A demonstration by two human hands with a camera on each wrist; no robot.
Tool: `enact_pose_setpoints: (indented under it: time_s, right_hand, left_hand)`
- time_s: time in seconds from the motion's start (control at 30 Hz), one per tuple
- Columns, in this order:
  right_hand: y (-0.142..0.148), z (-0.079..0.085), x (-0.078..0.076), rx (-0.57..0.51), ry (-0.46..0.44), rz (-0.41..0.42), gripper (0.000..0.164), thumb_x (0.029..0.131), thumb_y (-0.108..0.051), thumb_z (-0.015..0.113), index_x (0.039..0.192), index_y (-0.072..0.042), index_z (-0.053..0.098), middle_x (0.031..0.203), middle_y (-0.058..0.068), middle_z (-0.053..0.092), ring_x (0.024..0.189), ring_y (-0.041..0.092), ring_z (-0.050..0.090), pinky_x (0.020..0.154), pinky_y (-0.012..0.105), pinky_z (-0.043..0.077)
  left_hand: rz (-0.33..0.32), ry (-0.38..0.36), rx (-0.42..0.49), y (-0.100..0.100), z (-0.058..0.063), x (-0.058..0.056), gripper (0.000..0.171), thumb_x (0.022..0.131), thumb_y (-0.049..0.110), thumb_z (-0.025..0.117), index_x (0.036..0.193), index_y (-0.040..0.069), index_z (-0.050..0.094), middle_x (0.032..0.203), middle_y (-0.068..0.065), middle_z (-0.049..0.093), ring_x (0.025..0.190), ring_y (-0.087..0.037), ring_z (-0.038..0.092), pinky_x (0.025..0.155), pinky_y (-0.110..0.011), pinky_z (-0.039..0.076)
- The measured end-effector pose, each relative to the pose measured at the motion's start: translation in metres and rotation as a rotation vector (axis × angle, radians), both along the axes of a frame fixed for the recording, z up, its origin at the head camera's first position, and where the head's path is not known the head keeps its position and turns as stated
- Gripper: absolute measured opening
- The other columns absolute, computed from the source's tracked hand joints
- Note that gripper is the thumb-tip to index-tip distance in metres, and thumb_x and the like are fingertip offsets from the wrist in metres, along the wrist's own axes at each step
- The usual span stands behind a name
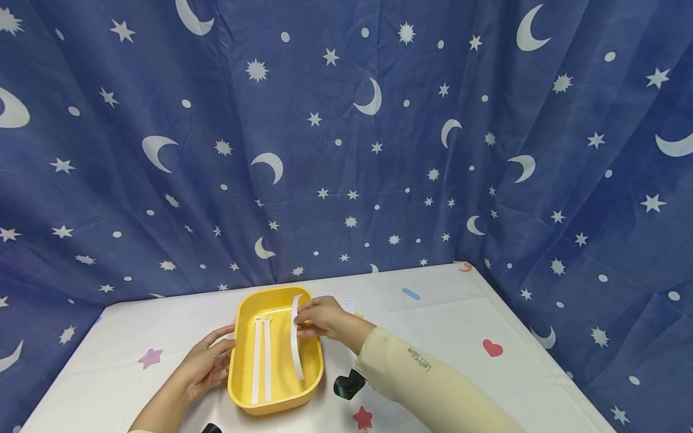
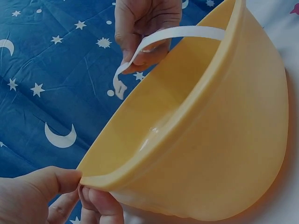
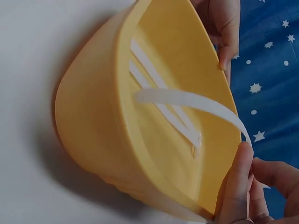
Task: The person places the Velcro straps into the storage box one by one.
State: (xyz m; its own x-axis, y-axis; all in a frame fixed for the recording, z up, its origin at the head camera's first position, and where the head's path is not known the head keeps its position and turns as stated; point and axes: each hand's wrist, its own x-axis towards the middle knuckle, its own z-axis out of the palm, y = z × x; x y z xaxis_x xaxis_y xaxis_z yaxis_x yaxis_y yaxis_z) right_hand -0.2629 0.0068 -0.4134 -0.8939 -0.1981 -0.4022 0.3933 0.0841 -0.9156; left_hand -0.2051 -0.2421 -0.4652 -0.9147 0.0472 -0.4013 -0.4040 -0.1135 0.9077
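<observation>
The surface (image 1: 449, 313), draped in white printed cloth, spanned the lower frame; it carried the deep yellow tray (image 1: 276, 408), lower centre, round-cornered, smooth and apparently plastic; the left grip (image 1: 208, 364) pinched its left rim, presumably for steadiness; the right grip (image 1: 323, 319), at its right side, clasped one white strip (image 1: 295, 346) towards the upper end, so the length bowed over the interior, suggesting thin, pliable stock; two similar strips (image 1: 267, 361) lay parallel inside, left of centre.
</observation>
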Motion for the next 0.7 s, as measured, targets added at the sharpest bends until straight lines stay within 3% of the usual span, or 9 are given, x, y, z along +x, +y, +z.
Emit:
enact_pose_setpoints:
  time_s: [0.23, 0.43, 0.7]
  right_hand:
    - [-0.01, -0.002, 0.004, 0.005, 0.015, 0.026, 0.018, 0.08, 0.01, 0.071, 0.096, 0.003, 0.065, 0.077, 0.011, 0.06, 0.065, 0.017, 0.064, 0.067, 0.036, 0.062]
    - [-0.02, -0.006, 0.006, 0.045, 0.027, 0.013, 0.017, 0.079, 0.009, 0.072, 0.093, 0.002, 0.066, 0.074, 0.01, 0.061, 0.061, 0.017, 0.064, 0.063, 0.035, 0.062]
    - [-0.033, -0.013, 0.009, 0.11, 0.057, 0.03, 0.013, 0.078, 0.009, 0.072, 0.087, 0.001, 0.067, 0.071, 0.008, 0.06, 0.054, 0.015, 0.061, 0.062, 0.034, 0.061]
  left_hand:
    - [-0.001, -0.004, -0.002, 0.0, 0.002, 0.0, 0.062, 0.098, 0.014, 0.055, 0.153, 0.012, 0.026, 0.094, -0.001, 0.064, 0.075, -0.006, 0.063, 0.054, -0.016, 0.054]
    - [0.003, 0.0, -0.006, -0.001, 0.003, 0.0, 0.062, 0.098, 0.014, 0.055, 0.153, 0.011, 0.026, 0.1, -0.004, 0.063, 0.079, -0.007, 0.063, 0.059, -0.019, 0.057]
    - [-0.008, 0.001, 0.013, -0.001, 0.002, 0.001, 0.063, 0.098, 0.015, 0.057, 0.153, 0.012, 0.026, 0.092, -0.001, 0.063, 0.071, -0.004, 0.061, 0.05, -0.015, 0.053]
